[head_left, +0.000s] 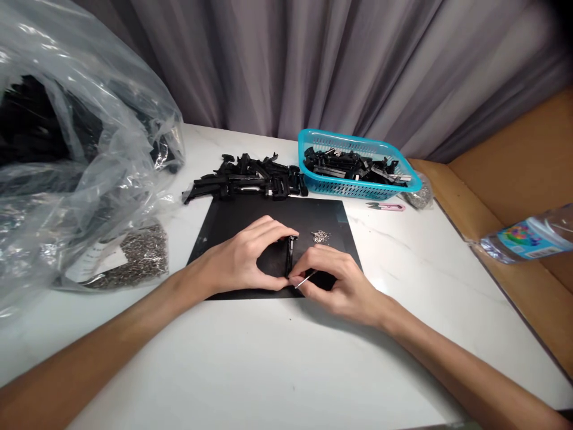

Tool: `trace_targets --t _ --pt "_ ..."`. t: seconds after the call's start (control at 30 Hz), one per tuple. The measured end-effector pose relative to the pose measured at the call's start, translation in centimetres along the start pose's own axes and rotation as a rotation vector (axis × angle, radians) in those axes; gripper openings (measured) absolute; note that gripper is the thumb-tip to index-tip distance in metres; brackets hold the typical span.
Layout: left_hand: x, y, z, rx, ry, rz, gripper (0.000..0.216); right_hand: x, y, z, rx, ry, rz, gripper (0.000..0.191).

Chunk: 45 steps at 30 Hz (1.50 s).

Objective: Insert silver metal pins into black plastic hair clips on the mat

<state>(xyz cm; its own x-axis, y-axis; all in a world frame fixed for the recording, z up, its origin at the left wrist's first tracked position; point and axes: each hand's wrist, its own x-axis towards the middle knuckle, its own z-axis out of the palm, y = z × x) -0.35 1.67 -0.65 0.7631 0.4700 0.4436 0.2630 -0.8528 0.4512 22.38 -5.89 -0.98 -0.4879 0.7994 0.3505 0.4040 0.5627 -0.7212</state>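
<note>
My left hand [255,254] grips a narrow black plastic part [290,254] at its two ends, between thumb and fingers. The part stands lengthwise above a black mat [273,209]. My right hand [331,278] is closed in a pinch on a thin metal rod [307,279], its fingertips at the near end of the part, close to my left thumb. What the rod's far end looks like is hidden by the fingers. Beyond my right hand, a small heap of tiny metal pins [320,237] lies on the mat.
Black plastic parts [250,179] are piled behind the mat, beside a blue basket [358,190] of similar parts. Pink-handled snips [387,206] lie to its right. Plastic bags [134,128] and a bag of metal pins [143,260] fill the left. A bottle [528,236] and cardboard box [514,161] are right.
</note>
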Motion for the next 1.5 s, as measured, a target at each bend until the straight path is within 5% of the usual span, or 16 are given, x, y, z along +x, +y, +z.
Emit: trace_targets --t 0.33,0.5,0.9,1.13,1.5 --pt "0.1 -0.1 0.1 -0.016 -0.002 -0.066 0.055 0.4 -0.1 -0.8 0.192 -0.031 0.199 0.005" --pt "0.1 0.3 0.0 -0.008 0.006 -0.114 0.061 0.4 0.1 -2.2 0.205 0.080 0.224 0.028" --pt "0.2 0.4 -0.5 -0.206 0.040 -0.424 0.075 0.5 0.4 -1.2 0.191 0.232 0.203 0.046" --pt "0.2 0.2 -0.5 -0.245 0.031 -0.429 0.070 0.5 0.1 -0.8 0.531 0.259 0.237 0.034" --pt "0.1 0.0 -0.4 -0.225 0.047 -0.418 0.071 0.4 0.2 0.5 0.476 0.336 0.229 0.031"
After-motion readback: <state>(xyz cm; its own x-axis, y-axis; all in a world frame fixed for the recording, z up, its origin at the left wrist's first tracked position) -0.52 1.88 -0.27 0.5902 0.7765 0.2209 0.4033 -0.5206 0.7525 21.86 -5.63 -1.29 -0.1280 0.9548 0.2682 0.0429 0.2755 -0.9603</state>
